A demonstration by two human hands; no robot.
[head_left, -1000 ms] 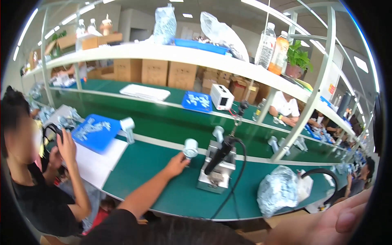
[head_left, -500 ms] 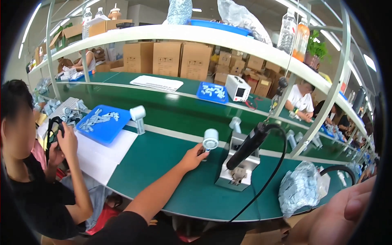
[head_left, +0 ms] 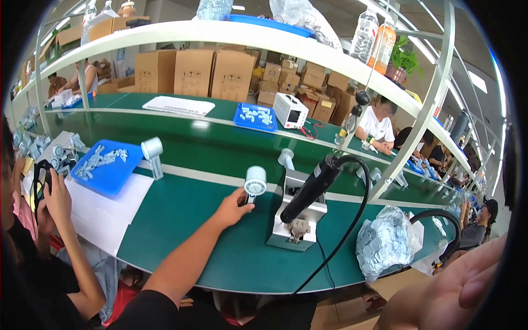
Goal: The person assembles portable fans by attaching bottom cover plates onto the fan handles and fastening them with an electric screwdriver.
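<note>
My left hand (head_left: pixel 231 210) is closed round the handle of a light-blue handheld fan (head_left: pixel 255 180) with a round head. It holds the fan upright over the green bench, left of a metal fixture (head_left: pixel 294 231). A black cylindrical tool (head_left: pixel 311 189) with a cable leans over that fixture. Behind the fixture stands another light-blue fan-shaped piece (head_left: pixel 286 158). My right hand (head_left: pixel 454 289) is raised close to the camera at the lower right; its fingers are partly cut off, so what they hold, if anything, is hidden.
Another fan (head_left: pixel 154 157) stands to the left, beside a blue tray (head_left: pixel 107 184) of small parts. A bag of light-blue parts (head_left: pixel 385 242) lies at right. A co-worker's hands (head_left: pixel 52 198) hold a black strap-like object at left. A white shelf (head_left: pixel 220 32) crosses overhead.
The view has turned right, so the bench and its things sit further left in the picture. My left hand keeps hold of the fan; my right hand remains at the lower right.
</note>
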